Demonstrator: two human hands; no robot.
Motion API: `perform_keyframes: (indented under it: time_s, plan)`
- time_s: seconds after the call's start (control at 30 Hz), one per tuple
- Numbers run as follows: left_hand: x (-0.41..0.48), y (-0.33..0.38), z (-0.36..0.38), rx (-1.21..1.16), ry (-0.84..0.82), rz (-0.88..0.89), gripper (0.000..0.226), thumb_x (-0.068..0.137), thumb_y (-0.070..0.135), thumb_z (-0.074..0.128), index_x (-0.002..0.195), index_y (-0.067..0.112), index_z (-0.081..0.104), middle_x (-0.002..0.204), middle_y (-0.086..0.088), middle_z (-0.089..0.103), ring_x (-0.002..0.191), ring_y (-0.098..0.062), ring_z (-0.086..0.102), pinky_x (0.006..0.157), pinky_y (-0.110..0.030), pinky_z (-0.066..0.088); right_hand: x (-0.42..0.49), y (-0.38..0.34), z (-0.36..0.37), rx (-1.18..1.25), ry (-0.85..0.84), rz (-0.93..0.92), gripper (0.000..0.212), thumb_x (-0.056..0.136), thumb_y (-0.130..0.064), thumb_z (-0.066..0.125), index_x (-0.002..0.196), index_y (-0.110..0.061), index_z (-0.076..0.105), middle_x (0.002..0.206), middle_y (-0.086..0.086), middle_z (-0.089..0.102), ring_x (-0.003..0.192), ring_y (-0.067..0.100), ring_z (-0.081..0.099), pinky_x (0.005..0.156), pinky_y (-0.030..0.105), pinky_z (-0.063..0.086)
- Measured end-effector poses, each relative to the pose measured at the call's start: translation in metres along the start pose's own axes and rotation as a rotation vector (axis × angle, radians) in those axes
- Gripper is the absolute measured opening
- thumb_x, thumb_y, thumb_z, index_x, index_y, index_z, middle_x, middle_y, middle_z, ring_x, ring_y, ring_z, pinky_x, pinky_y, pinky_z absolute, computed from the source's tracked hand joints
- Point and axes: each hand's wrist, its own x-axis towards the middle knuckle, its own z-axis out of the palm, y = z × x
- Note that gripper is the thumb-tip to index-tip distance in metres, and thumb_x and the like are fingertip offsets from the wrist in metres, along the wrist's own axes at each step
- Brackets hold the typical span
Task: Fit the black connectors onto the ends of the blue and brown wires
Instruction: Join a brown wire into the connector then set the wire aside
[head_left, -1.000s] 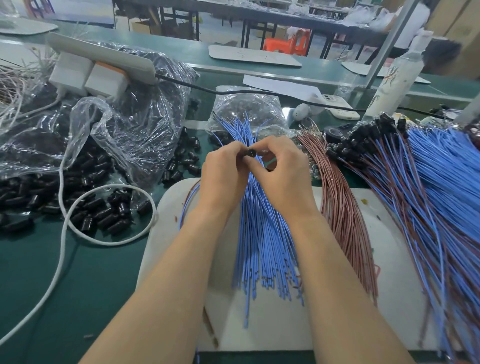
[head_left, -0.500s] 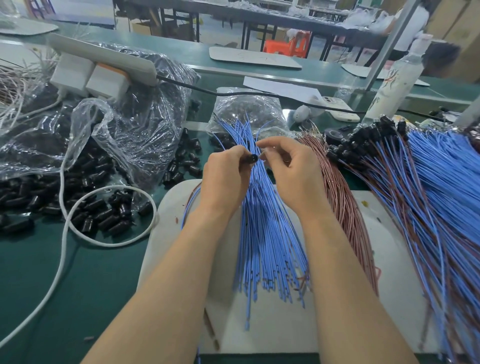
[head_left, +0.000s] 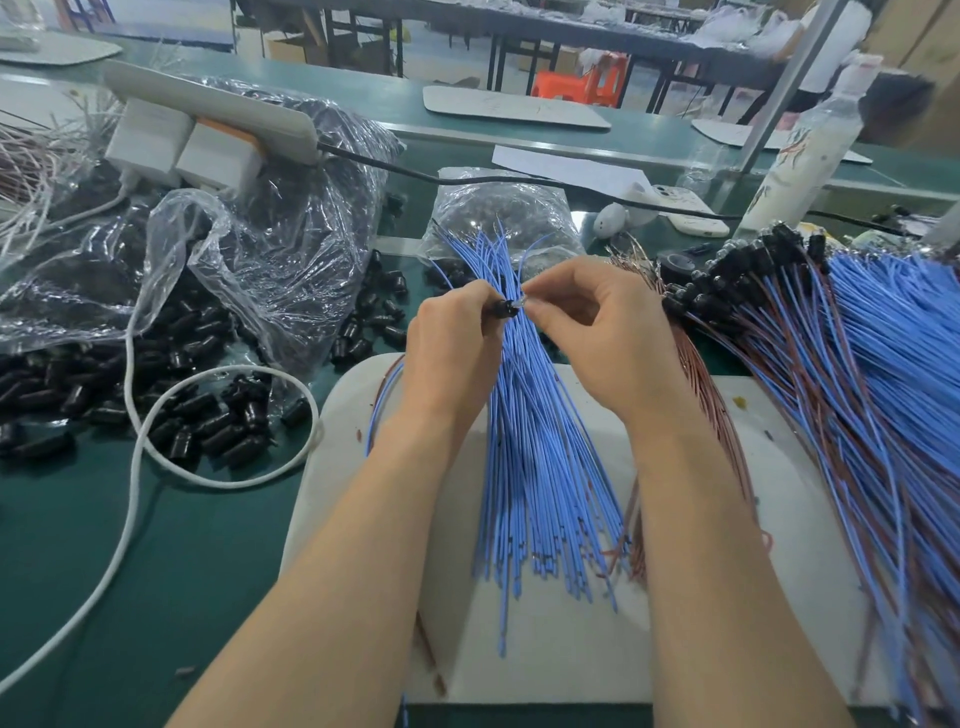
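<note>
My left hand (head_left: 452, 343) grips a small black connector (head_left: 505, 308) over the middle of the bench. My right hand (head_left: 597, 332) pinches something small at the connector's open end, fingertip to fingertip with the left. A blue and a brown wire (head_left: 382, 395) loop out from under my left wrist. Below both hands a loose bundle of blue wires (head_left: 540, 483) fans across the white mat (head_left: 550, 654). Brown wires (head_left: 696, 374) lie just right of it. Loose black connectors (head_left: 208, 421) are heaped at the left.
Finished wires with black connectors (head_left: 852, 374) pile up at the right. Clear plastic bags (head_left: 249, 249) of connectors sit behind the heap, another bag (head_left: 498, 208) behind the blue wires. A white cable (head_left: 135, 467) loops over the green bench. A power strip (head_left: 208, 109), phone (head_left: 691, 208) and bottle (head_left: 800, 156) stand at the back.
My hands have drawn slightly apart, then closed again at the connector's end. The right hand's fingers have opened up above the pinch. The connector stays in my left hand.
</note>
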Motion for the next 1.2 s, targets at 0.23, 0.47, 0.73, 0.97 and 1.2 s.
perform_keyframes:
  time_s: [0.23, 0.47, 0.73, 0.97, 1.2]
  plan:
    - [-0.001, 0.001, 0.000, 0.024, 0.008, -0.017, 0.014, 0.091, 0.016, 0.057, 0.091, 0.012, 0.070, 0.085, -0.006, 0.071, 0.080, -0.027, 0.062, 0.074, -0.040, 0.049, -0.001, -0.001, 0.007, -0.115, 0.073, -0.035, 0.011, 0.086, -0.008, 0.066, 0.095, -0.011, 0.072, 0.078, -0.008, 0.067, 0.071, -0.004, 0.061, 0.076, 0.010, 0.050]
    - [0.000, 0.001, 0.000, 0.088, 0.017, -0.024, 0.015, 0.091, 0.017, 0.056, 0.087, 0.009, 0.068, 0.084, -0.007, 0.070, 0.080, -0.029, 0.060, 0.074, -0.041, 0.046, -0.001, -0.003, 0.010, -0.194, 0.118, -0.043, 0.002, 0.084, -0.012, 0.069, 0.084, -0.012, 0.071, 0.073, -0.005, 0.067, 0.072, 0.011, 0.064, 0.079, 0.031, 0.052]
    - [-0.002, 0.003, 0.000, 0.156, 0.004, 0.005, 0.017, 0.092, 0.016, 0.052, 0.091, 0.011, 0.068, 0.088, -0.007, 0.069, 0.081, -0.031, 0.058, 0.070, -0.039, 0.044, -0.001, -0.002, 0.012, -0.240, 0.119, -0.015, 0.005, 0.084, -0.014, 0.067, 0.085, -0.012, 0.071, 0.077, -0.001, 0.071, 0.077, 0.016, 0.065, 0.081, 0.037, 0.051]
    - [-0.004, 0.004, 0.001, 0.118, -0.150, 0.085, 0.019, 0.090, 0.020, 0.060, 0.108, 0.017, 0.063, 0.090, 0.001, 0.067, 0.081, -0.021, 0.059, 0.074, -0.036, 0.047, 0.002, 0.014, 0.009, -0.200, 0.171, 0.048, 0.005, 0.085, -0.010, 0.065, 0.085, -0.007, 0.070, 0.076, -0.001, 0.068, 0.074, 0.015, 0.064, 0.080, 0.032, 0.051]
    - [-0.003, 0.002, 0.000, 0.083, -0.187, 0.164, 0.012, 0.087, 0.017, 0.065, 0.098, 0.014, 0.069, 0.076, 0.007, 0.057, 0.070, -0.015, 0.049, 0.070, -0.033, 0.044, 0.007, 0.032, 0.001, -0.078, 0.065, 0.157, 0.006, 0.084, -0.010, 0.069, 0.081, -0.016, 0.068, 0.078, 0.003, 0.071, 0.076, 0.016, 0.067, 0.080, 0.031, 0.054]
